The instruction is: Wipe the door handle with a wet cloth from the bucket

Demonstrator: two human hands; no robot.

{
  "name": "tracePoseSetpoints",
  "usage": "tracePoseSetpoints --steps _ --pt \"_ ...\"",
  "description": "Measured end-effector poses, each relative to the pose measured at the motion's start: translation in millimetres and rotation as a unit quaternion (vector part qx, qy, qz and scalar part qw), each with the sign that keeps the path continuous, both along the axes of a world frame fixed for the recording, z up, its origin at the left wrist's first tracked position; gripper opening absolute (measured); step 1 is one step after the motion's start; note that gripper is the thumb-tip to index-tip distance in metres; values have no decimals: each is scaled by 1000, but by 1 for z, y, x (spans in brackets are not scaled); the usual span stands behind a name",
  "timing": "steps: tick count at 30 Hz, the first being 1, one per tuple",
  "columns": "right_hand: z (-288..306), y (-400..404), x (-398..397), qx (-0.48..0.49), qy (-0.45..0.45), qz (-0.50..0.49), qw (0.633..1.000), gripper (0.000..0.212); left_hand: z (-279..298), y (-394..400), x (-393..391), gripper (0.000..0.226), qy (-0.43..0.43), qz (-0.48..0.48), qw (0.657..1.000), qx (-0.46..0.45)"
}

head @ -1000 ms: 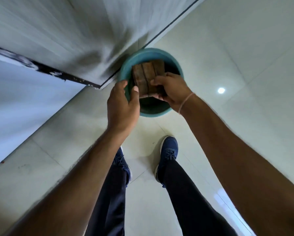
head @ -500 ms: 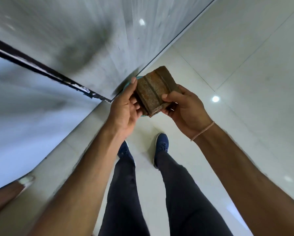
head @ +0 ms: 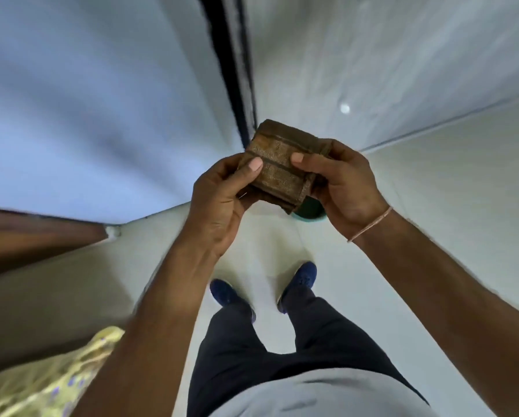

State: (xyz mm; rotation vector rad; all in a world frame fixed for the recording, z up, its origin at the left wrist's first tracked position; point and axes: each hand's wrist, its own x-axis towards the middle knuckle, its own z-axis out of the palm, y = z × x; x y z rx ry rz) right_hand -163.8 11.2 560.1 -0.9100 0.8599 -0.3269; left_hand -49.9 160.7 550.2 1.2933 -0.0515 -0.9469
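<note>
At frame centre, the left hand (head: 219,200) and right hand (head: 342,182) pinch the folded brown cloth (head: 277,167) by opposite edges — probably soft, damp, light, limp once unfolded.

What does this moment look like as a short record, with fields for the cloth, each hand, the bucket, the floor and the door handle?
cloth: brown folded cloth, held up in front of the person
left hand: left hand grips the cloth's left side, thumb on top
right hand: right hand grips the cloth's right side, thumb on top
bucket: teal bucket on the floor, mostly hidden behind the cloth and right hand
floor: pale tiled floor
door handle: not in view
wiping: not yet begun
</note>
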Motion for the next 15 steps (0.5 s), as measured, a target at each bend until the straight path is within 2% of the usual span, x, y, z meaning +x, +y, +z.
tracePoseSetpoints --steps 3,6,8,10,13,15 --pt "20 37 30 -4 -56 64 996 26 21 51 12 23 -22 75 997 -5" --pt "35 94 57 23 -107 132 985 31 37 109 26 11 -42 171 984 -21" --pt "39 133 71 52 -121 163 978 38 43 148 34 12 -52 213 975 -26" --pt "42 175 86 64 -115 197 971 37 46 193 42 23 -59 247 967 -27" --pt "47 232 106 28 -100 242 965 18 51 257 51 39 -49 305 950 -36" --pt "53 270 120 11 -101 271 957 21 55 298 54 48 -39 354 933 -51"
